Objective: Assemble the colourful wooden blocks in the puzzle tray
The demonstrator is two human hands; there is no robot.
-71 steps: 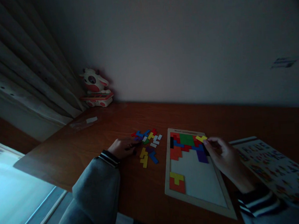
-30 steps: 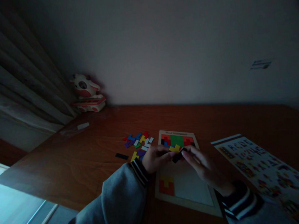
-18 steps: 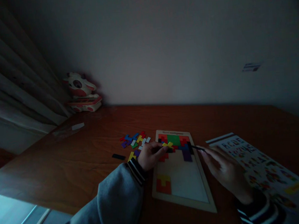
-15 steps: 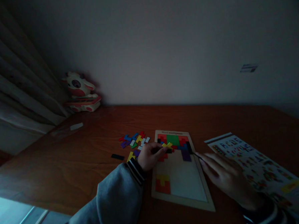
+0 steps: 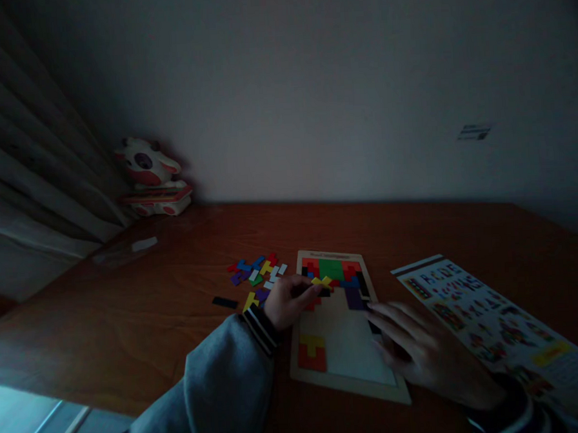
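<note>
My left hand [image 5: 286, 300] pinches a yellow puzzle piece [image 5: 323, 282] between thumb and fingertips, over the upper part of the wooden puzzle board [image 5: 341, 383]. Across the board's right edge reaches my right hand [image 5: 416, 345], fingers stretched out and slightly apart. Its fingertips touch a black strip piece [image 5: 374, 327] in the right side of the frame, partly hidden under them. Green [image 5: 331, 269], red, blue and purple [image 5: 355, 299] pieces fill the top of the board. A yellow T-shaped piece [image 5: 312, 344] and an orange piece [image 5: 312, 362] sit at its lower left.
Left of the board lies a pile of loose coloured pieces [image 5: 255, 270], with a black strip [image 5: 224, 302] beside it. A printed pattern sheet [image 5: 498, 322] rests to the right. A cow-shaped toy [image 5: 151, 178] stands at the table's back left, near a curtain [image 5: 34, 152].
The black strip pinched in my right hand now lies along the board's right side, and those fingers have straightened over it. My left hand still holds the yellow piece in nearly the same place.
</note>
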